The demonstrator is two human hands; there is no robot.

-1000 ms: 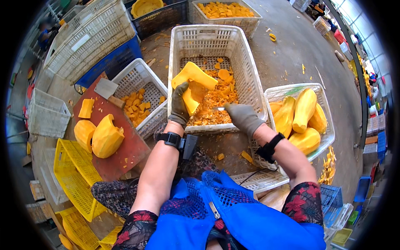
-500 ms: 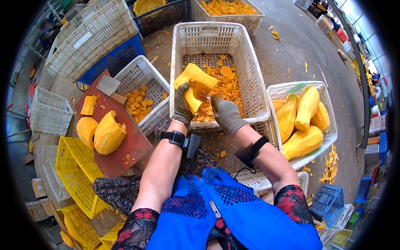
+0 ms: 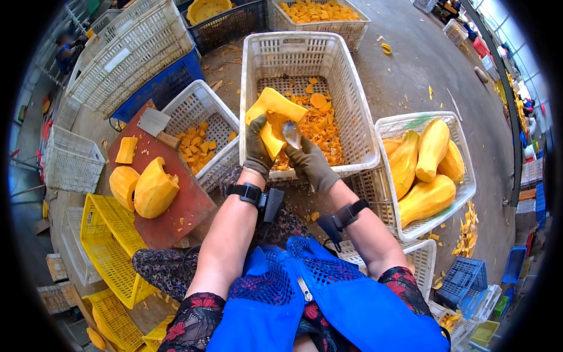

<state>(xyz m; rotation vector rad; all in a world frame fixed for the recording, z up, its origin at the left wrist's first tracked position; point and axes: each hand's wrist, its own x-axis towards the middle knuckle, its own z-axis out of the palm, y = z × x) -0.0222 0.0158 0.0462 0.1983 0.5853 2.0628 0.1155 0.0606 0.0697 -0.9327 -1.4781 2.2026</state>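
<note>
Left hand (image 3: 257, 146), gloved, pinches one hollow pumpkin piece (image 3: 275, 107) by its near-left edge; thumb side up, some fingers hidden. Right hand (image 3: 312, 166), also gloved, is closed round one spoon (image 3: 291, 134), bowl up at the hollow. Neither hand spread; hands close together, can't tell if touching.

Piece is over the near part of the middle crate (image 3: 347, 97), probably so loose pulp (image 3: 321, 136) drops straight in. Hollow looks turned toward the spoon, presumably for reach.

Left: red board (image 3: 176, 216) carries 3 pumpkin parts (image 3: 156, 188) (2 big, 1 small) plus 1 cleaver (image 3: 153, 121). Chunk crate (image 3: 216, 117) sits just right of it, likely for short transfers; chunks (image 3: 196, 148) too many to count.

Right: crate (image 3: 443, 219) with 5 peeled pumpkins (image 3: 433, 149) visible, seemingly staged within right-arm reach.
</note>
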